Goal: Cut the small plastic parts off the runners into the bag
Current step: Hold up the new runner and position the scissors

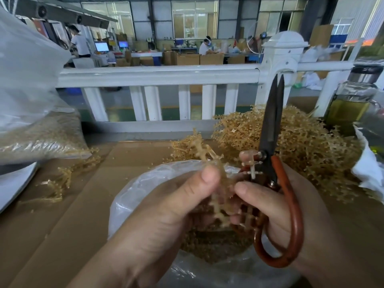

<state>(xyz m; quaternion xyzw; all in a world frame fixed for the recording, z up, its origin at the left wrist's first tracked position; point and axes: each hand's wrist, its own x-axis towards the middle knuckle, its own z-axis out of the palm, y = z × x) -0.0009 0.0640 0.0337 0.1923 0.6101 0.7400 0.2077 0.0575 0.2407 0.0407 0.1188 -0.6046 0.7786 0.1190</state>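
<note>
My left hand (166,208) grips a tan plastic runner (209,156) with small parts along its branches, held over the open clear bag (133,196). Cut tan parts (212,244) lie in the bag's bottom. My right hand (276,206) holds red-handled scissors (272,142), blades nearly closed and pointing up and away. The right thumb and fingertips also touch the runner beside a short runner piece (253,169) near the scissors' pivot.
A big heap of tan runners (295,142) lies at the right on the cardboard surface (62,215). Loose runners (60,179) lie at left below a large bag of parts (41,136). A white railing (158,75) runs behind. A glass jar (351,104) stands at far right.
</note>
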